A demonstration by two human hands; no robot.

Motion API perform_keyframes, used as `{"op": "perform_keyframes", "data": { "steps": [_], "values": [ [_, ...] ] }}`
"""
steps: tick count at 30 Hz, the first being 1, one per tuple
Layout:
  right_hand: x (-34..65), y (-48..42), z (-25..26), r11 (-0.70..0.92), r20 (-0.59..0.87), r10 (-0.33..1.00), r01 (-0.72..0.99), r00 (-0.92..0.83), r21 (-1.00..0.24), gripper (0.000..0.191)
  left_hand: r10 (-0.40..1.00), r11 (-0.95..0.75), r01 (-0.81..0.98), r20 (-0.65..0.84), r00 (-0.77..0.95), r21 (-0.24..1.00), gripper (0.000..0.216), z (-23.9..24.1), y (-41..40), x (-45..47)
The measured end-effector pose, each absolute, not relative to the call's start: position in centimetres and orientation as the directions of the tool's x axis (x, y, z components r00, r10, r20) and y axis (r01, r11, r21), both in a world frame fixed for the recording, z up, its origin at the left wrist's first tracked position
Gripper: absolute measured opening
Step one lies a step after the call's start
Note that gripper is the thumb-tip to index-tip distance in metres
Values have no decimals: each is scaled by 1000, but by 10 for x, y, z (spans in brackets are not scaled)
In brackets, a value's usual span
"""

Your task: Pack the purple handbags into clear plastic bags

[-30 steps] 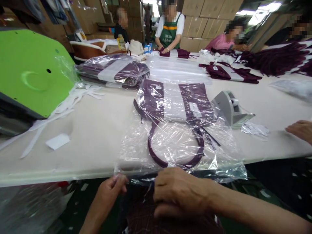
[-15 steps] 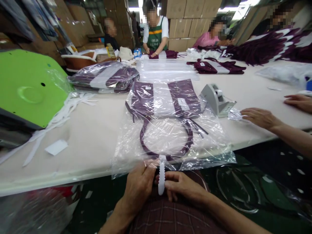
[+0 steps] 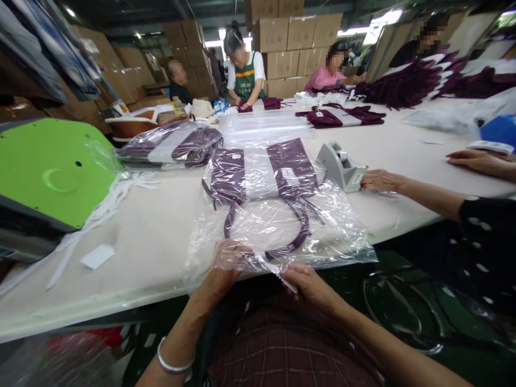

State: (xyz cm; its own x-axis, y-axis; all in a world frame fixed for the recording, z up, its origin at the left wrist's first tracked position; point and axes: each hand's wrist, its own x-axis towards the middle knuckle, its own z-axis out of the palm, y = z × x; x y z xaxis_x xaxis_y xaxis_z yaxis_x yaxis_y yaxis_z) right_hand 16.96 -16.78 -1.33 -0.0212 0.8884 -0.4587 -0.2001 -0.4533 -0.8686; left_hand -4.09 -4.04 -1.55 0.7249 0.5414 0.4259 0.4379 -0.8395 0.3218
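Currently pinching white scalloped strip [image 3: 274, 268] with right hand [image 3: 309, 282] and gripping maroon handle [image 3: 304, 230] with left hand [image 3: 226, 266]; maroon handbag [image 3: 287, 162] at twelve o'clock, in clear plastic bag [image 3: 342, 236]. Best keep strip taut, handle braced.

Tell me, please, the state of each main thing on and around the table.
Left hand: at the handle, grip unclear
Right hand: closed on the white strip
White strip: held at one end
Handle: looped
Purple bag: lying flat, inside clear plastic
Clear plastic bag: spread out, wrinkled
Tape dispenser: upright, a co-worker's hand beside it
White card: flat
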Motion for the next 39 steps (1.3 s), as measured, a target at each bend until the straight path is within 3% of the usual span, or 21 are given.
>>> {"op": "perform_keyframes", "data": {
  "steps": [3, 5, 7, 9, 12, 14, 18, 24, 32, 39],
  "values": [
    [179, -170, -7, -347, -347, 938, 111, 22, -931, 37, 554, -831, 430, 460, 694, 353, 25, -25, -39, -42],
    [177, -170, 2, -189, -179, 982, 377, 61, -907, 32, 561, -828, 432, 499, 660, 358, 27, -29, -38, -44],
    [171, -165, 13, -5, 33, 998, 576, 55, -818, 22, 590, -807, 455, 491, 641, 376, 29, -29, -39, -48],
    [162, -155, 23, 158, 216, 976, 698, -4, -698, 30, 634, -772, 489, 449, 630, 406, 30, -25, -41, -50],
    [149, -135, 28, 315, 348, 927, 798, -142, -513, 31, 671, -738, 489, 428, 605, 465, 32, -21, -44, -52],
    [144, -121, 24, 363, 343, 915, 808, -214, -463, 31, 688, -720, 477, 424, 589, 505, 31, -22, -45, -52],
    [147, -107, 3, 415, 327, 903, 760, -278, -501, 26, 722, -688, 494, 432, 541, 531, 33, -30, -42, -52],
    [165, -111, -6, 344, 222, 938, 804, -267, -486, 19, 553, -833, 402, 563, 613, 380, 23, -25, -38, -45],
    [159, -100, 21, 434, 280, 899, 779, -338, -453, 29, 689, -720, 464, 455, 564, 516, 19, -38, -29, -49],
    [166, -94, 18, 433, 186, 900, 770, -394, -469, 35, 587, -805, 393, 504, 634, 444, 19, -25, -29, -38]
  ]
}}
